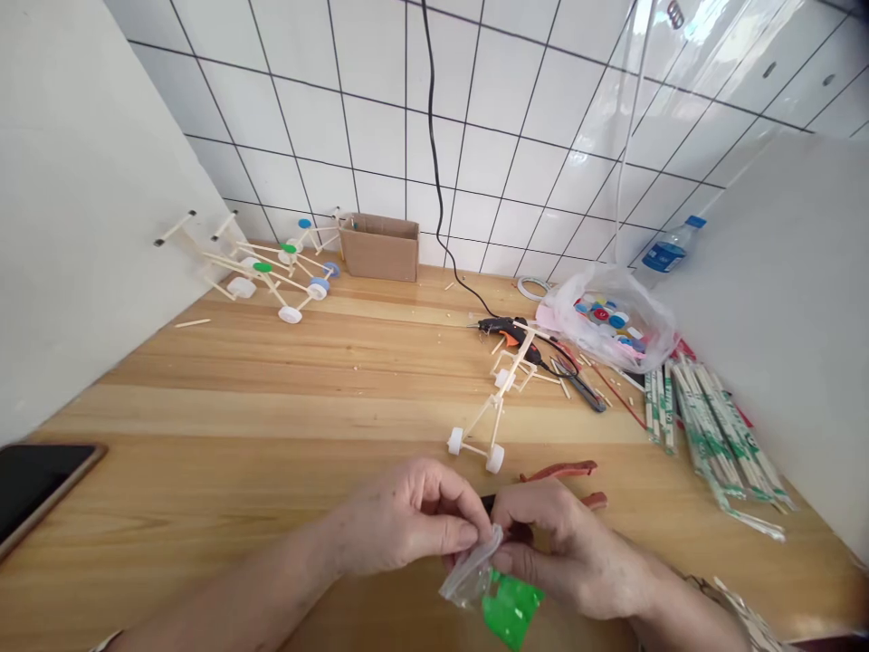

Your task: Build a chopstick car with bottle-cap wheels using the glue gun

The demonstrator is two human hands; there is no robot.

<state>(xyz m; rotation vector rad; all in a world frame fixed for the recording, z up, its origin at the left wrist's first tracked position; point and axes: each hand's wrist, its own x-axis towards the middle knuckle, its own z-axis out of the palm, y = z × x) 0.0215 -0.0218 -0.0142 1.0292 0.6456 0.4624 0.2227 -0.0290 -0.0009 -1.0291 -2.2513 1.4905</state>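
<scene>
A small clear zip bag (467,580) with a green patch hangs at the front of the table, pinched at its upper edge by both hands. My left hand (414,516) closes thumb and forefinger on its left side. On the bag's right, my right hand (563,543) grips it with thumb and curled fingers. Red-handled pliers (560,471) lie just behind the right hand, their jaws mostly hidden. Beyond them stands a tricycle-like frame of wooden sticks (499,407) with white bottle-cap wheels.
Similar stick tricycles (272,272) stand back left beside a cardboard box (380,249). A black glue gun (512,335), a bag of bottle caps (611,321) and packs of chopsticks (723,430) lie at right. A phone (41,489) rests at left; a water bottle (672,249) stands back right.
</scene>
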